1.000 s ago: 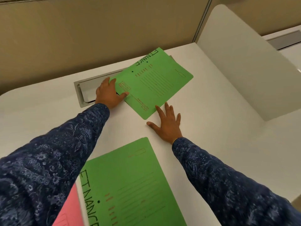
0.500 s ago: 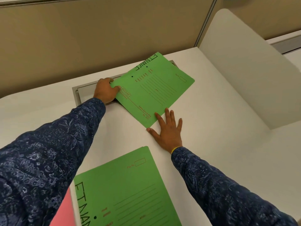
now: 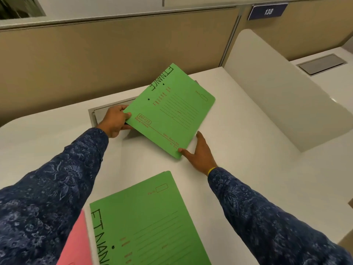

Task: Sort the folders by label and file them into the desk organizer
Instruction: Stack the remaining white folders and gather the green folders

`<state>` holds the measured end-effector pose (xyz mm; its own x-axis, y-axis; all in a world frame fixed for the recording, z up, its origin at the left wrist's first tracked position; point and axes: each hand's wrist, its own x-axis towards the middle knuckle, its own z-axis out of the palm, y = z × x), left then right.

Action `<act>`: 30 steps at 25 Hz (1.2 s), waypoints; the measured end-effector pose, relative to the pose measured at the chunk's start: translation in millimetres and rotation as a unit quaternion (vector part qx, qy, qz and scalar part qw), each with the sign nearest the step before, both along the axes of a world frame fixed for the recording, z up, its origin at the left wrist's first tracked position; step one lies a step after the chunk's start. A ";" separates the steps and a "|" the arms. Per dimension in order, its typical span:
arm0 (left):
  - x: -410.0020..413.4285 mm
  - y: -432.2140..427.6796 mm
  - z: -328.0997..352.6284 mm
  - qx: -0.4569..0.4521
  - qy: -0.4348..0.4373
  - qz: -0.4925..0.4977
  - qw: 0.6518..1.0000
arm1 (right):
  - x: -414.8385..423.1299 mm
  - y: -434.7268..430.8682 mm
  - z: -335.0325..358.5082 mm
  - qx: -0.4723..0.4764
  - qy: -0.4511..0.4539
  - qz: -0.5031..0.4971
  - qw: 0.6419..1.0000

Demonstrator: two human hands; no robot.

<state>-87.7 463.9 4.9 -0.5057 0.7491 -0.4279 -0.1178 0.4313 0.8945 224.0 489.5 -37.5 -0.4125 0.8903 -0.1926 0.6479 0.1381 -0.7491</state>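
A: In the head view, what are the hands doing?

B: The left hand (image 3: 114,121) pinches the near-left corner of a green folder (image 3: 172,111) marked FINANCE, thumb on top and fingers beneath. The right hand (image 3: 198,152) is at the folder's near corner, thumb touching the edge, the other fingers partly hidden under it. Whether it truly grips or only steadies the folder, I cannot tell.

A: And where is that folder?

B: Tilted above the white worktop (image 3: 248,159), its far end raised over a grey recessed slot (image 3: 97,113) in the surface. It casts a shadow beneath its left edge.

A: Anything else on the worktop?

B: A second green folder (image 3: 149,222), also lettered FINANCE, lies flat close to the camera, well apart from the held one. A pink folder (image 3: 76,243) shows at its left, partly under the left sleeve (image 3: 47,188).

A: Surroundings?

B: A white divider panel (image 3: 277,88) stands at the right, a tan partition wall (image 3: 114,54) behind, and a blue plate reading 138 (image 3: 267,11) up top.
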 end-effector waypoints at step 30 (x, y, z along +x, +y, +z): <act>203.1 -419.0 -22.4 -0.040 0.096 -0.030 0.994 | 130.3 -236.0 22.2 -0.235 0.092 0.041 0.967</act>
<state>115.4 44.9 -17.5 -0.5387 0.7477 -0.3883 0.0792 0.5038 0.8602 354.3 253.5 -15.3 -0.5439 0.6854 -0.4842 0.4992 -0.1995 -0.8432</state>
